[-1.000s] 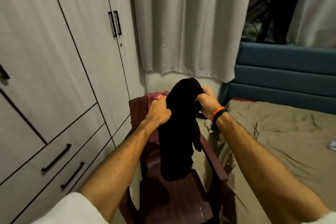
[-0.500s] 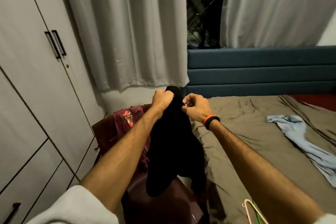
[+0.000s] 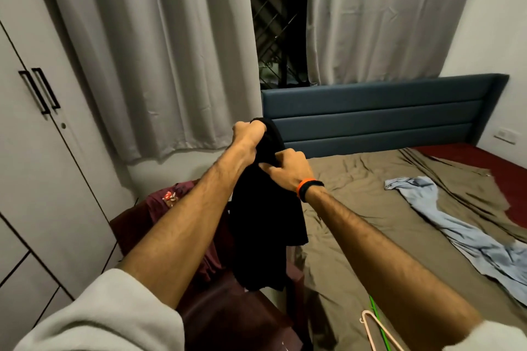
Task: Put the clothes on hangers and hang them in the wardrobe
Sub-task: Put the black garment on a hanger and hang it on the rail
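Left hand (image 3: 247,134): raised in front of the curtains, fingers clenched round the top of the black garment.
Right hand (image 3: 288,169): just below and right of the left hand, fingers and thumb pinching the same cloth; orange and black band at the wrist.
Black garment (image 3: 265,225): held up in the air by both hands, hanging down limp in front of the chair, its lower edge over the seat.
Chair (image 3: 228,319): dark red, between the wardrobe and the bed.
Maroon garment (image 3: 171,202): draped on the chair back, with a small red and white print.
Blue garment (image 3: 456,236): lying spread out on the bed sheet, right of the arms, well apart from both hands.
Hangers (image 3: 376,328): one pale pink and one green, lying on the bed at the lower edge, only partly in view.
Wardrobe (image 3: 42,165): grey, at left, doors closed, two black handles side by side.
Bed (image 3: 356,208): olive sheet, rumpled, red underlay showing at the far right; blue padded headboard (image 3: 379,114).
Curtains (image 3: 148,51): grey, parted over a dark window.
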